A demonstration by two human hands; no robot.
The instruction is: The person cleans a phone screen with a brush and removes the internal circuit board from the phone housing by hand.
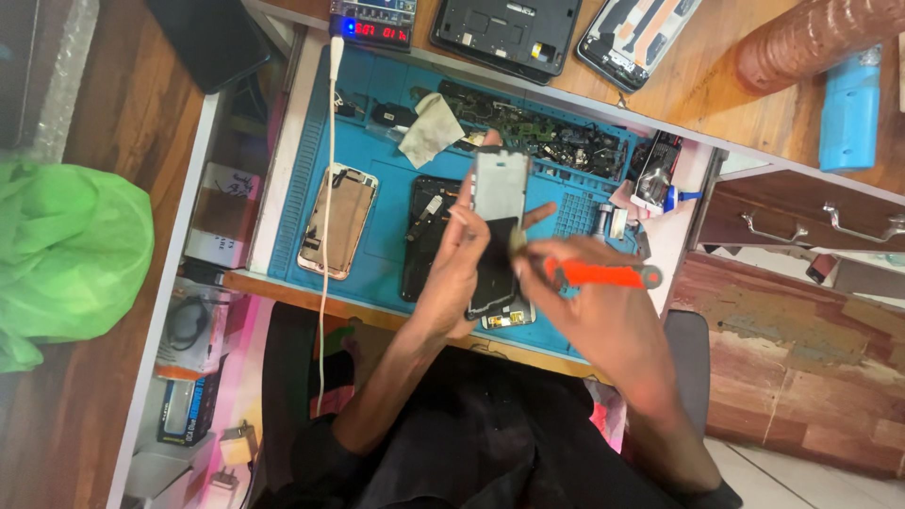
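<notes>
The left hand (pixel 459 269) is closed around one opened phone (pixel 497 221), gripping it upright over the middle of the blue work mat (pixel 382 226), with its pale upper frame showing at 12 o'clock above the fingers and its dark lower half at 6 o'clock, where a small gold-and-silver part peeks out below. The right hand (pixel 594 306), at 3 o'clock from the phone, is curled shut on one orange-handled tool (pixel 603 274), whose handle lies nearly level and whose tip meets the phone's right edge. On the mat I count two more opened phones lying flat: a rose-coloured phone shell (pixel 337 220) at 9 o'clock from the held one, well apart, and a black phone frame (pixel 429 236) just beside the left hand, partly hidden by it. One white cable (pixel 329 170) runs down across the rose shell and off the bench (pixel 693 85) edge. One crumpled cloth (pixel 429 129) sits at 11 o'clock, and a tray of small loose parts (pixel 556 141) at 1 o'clock. At the far edge of the bench stand one meter with a lit display (pixel 372 21), one dark back cover (pixel 506 33) and one further opened phone (pixel 636 33). A green plastic bag (pixel 71 250) lies far off at 9 o'clock.
</notes>
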